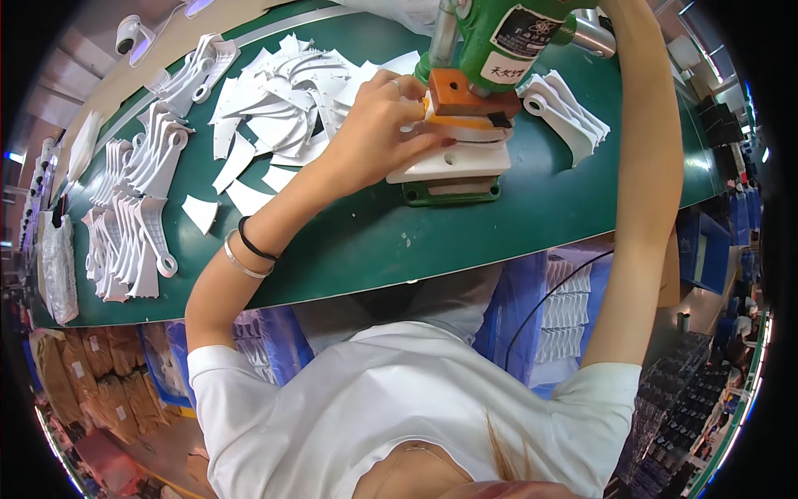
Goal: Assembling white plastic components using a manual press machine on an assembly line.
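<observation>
My left hand (378,133) is at the left side of a green hand press (515,37), its fingers bent and thumb stretched along the front of the fixture. Between thumb and fingers a bit of white shows, but the hand hides most of what it grips. Above the white lower block (449,162) of the fixture, an orange-brown block (470,96) sits under the press ram. My right arm (648,191) reaches up past the press on its right side. Its hand lies beyond the top edge of the picture.
Loose white curved plastic pieces (287,108) form a heap left of the press. Farther left, white bracket-like parts (129,241) stand in rows; several more (565,116) lie right of the press. Blue-lined bins (565,308) with white parts stand below the green table's (349,258) front edge.
</observation>
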### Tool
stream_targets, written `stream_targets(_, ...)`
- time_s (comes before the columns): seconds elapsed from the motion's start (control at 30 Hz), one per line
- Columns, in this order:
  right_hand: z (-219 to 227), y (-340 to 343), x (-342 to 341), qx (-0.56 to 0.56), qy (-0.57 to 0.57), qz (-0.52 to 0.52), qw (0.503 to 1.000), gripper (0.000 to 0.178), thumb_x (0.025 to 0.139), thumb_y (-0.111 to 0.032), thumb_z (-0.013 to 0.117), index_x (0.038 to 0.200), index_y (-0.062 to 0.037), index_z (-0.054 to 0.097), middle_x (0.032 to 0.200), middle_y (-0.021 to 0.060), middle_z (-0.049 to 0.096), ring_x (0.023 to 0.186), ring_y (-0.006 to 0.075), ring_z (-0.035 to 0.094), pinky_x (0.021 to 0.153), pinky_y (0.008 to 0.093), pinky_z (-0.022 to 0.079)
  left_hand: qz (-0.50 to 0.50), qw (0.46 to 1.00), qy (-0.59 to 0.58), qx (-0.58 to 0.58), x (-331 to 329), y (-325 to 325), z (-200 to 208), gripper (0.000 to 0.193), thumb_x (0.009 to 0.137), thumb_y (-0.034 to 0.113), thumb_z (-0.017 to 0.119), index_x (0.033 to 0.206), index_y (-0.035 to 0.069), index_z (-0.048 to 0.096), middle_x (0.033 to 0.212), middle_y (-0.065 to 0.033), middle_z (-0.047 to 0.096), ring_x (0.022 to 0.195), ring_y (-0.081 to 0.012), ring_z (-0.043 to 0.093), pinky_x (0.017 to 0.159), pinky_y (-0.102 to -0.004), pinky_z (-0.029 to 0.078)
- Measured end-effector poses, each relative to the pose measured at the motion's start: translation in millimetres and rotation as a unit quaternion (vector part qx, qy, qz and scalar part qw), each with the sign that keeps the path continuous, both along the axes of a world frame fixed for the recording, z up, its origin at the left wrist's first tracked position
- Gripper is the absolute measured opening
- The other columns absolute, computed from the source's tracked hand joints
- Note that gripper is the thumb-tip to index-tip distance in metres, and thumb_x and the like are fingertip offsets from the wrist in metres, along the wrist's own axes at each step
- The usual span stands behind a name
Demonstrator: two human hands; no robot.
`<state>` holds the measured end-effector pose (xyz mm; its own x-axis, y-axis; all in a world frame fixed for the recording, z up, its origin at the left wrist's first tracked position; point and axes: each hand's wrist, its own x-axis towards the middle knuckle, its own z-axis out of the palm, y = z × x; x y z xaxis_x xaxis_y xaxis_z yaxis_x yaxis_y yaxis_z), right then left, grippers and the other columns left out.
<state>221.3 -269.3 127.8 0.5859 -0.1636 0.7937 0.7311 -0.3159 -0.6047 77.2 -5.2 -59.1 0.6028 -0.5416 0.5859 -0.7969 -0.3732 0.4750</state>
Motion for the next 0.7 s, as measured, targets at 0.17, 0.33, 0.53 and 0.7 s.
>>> stream_targets(0.17,-67.6,-52.1,-126.2,0.112,-0.056,-0.034,0.992,0.021,0.097,-0.016,0.058,0.112,-0.0013,0.058,0.1,0.011,0.065,0.088,0.0207,0.062,0.074,0.0311,0.049,-0.007,0.999,0.001,-0.04,4.5,-5.0,-8.6,0.028,0.076,0.024,0.083,0.093,0.004,0.074,0.107,-0.0145,0.064,0.1,-0.0332,0.052,0.087,-0.0425,0.042)
stream_targets(0.33,-150.6,-14.9,-198.1,-0.031,0.183,0.015,0.983,0.018,0.098,-0.009,0.053,0.108,-0.0005,0.066,0.104,0.0054,0.068,0.09,0.011,0.059,0.072,0.0245,0.047,0.022,0.997,0.074,0.005,-3.6,5.2,-2.4,0.031,0.079,0.025,0.081,0.106,0.01,0.076,0.114,-0.0138,0.059,0.111,-0.0301,0.051,0.092,-0.0401,0.046)
stream_targets(0.53,-151.3,-10.0,-201.0,-0.085,0.185,0.038,0.978,0.017,0.098,-0.009,0.057,0.109,-0.0003,0.066,0.107,0.0046,0.068,0.094,0.0113,0.061,0.077,0.0238,0.048,0.042,0.998,-0.002,0.043,-3.8,4.2,2.5,0.028,0.08,0.026,0.08,0.102,0.009,0.077,0.115,-0.0155,0.06,0.107,-0.0333,0.052,0.092,-0.0424,0.045)
stream_targets(0.7,-127.1,-2.9,-190.0,-0.065,0.119,-0.048,0.99,0.016,0.099,-0.01,0.056,0.106,0.0009,0.067,0.103,0.0052,0.068,0.091,0.0124,0.062,0.082,0.0251,0.049,0.086,0.992,-0.045,0.087,-15.0,5.4,7.0,0.026,0.082,0.027,0.078,0.101,0.008,0.077,0.119,-0.0149,0.06,0.106,-0.0362,0.051,0.094,-0.0438,0.043)
